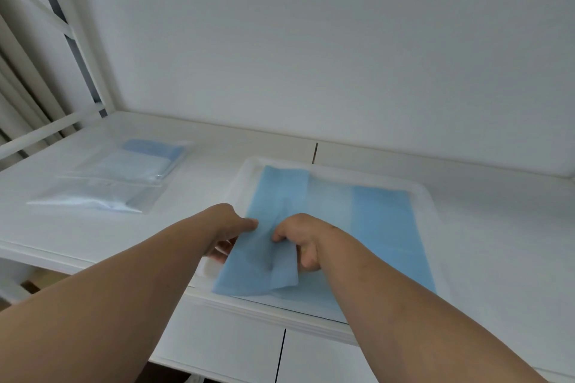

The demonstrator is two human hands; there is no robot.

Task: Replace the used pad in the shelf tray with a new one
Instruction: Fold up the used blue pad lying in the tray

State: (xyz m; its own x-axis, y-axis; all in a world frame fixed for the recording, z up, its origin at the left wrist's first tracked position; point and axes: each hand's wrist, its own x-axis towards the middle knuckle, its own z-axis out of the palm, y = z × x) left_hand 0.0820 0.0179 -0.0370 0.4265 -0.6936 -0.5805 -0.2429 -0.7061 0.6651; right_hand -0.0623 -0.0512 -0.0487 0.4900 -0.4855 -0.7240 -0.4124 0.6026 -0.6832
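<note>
A blue pad (382, 221) lies in a shallow white tray (434, 199) on the white shelf. The pad's left part is folded and lifted at its near edge. My left hand (228, 227) pinches the left side of that raised fold, thumb on top. My right hand (300, 239) grips the fold from the right with curled fingers. A clear plastic bag (137, 162) with a folded blue and white pad inside lies on the shelf to the left, apart from both hands.
A second flat clear bag (93, 196) lies in front of the first. The shelf (77, 227) has a white back wall and a white frame post (81, 50) at the left. White cabinet fronts (236, 342) run below the shelf edge.
</note>
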